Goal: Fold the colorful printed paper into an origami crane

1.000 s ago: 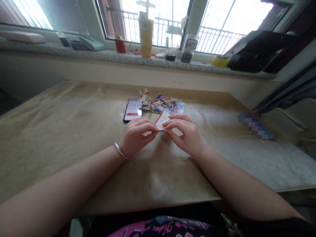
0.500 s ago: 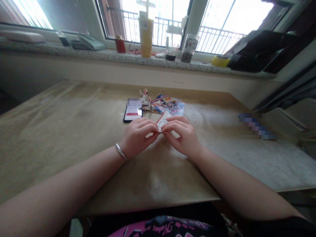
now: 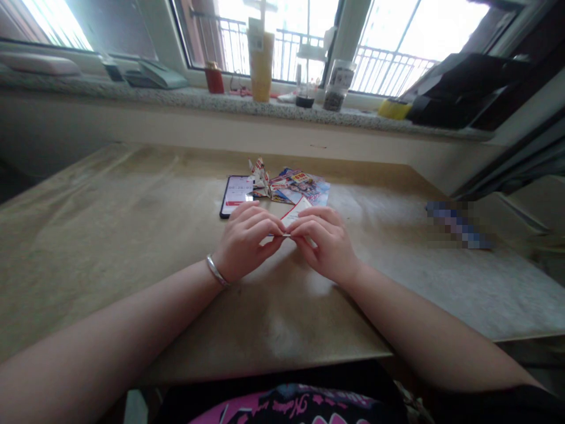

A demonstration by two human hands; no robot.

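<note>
Between my two hands is a small white piece of paper (image 3: 292, 217) with a red edge, its upper corner pointing away from me. My left hand (image 3: 251, 238), with a silver bangle at the wrist, pinches the near edge between thumb and fingers. Right beside it, my right hand (image 3: 325, 244) grips the same edge, fingertips almost touching the left ones. Much of the paper is hidden behind the fingers. Just past the left hand lies a phone (image 3: 232, 194) with a lit screen. Folded printed paper (image 3: 261, 179) and colourful printed sheets (image 3: 304, 187) lie behind the hands.
All this lies on a beige-covered table (image 3: 132, 235). A blurred-out blue item (image 3: 459, 225) is at the right. On the stone windowsill (image 3: 185, 97) stand a red jar (image 3: 214, 78), a yellow tall container (image 3: 262, 70), a clear jar (image 3: 338, 88) and a black object (image 3: 459, 88).
The fingers have shifted slightly along the near edge of the paper, and more of its white face shows above them. My left fingers now overlap the phone's lower edge.
</note>
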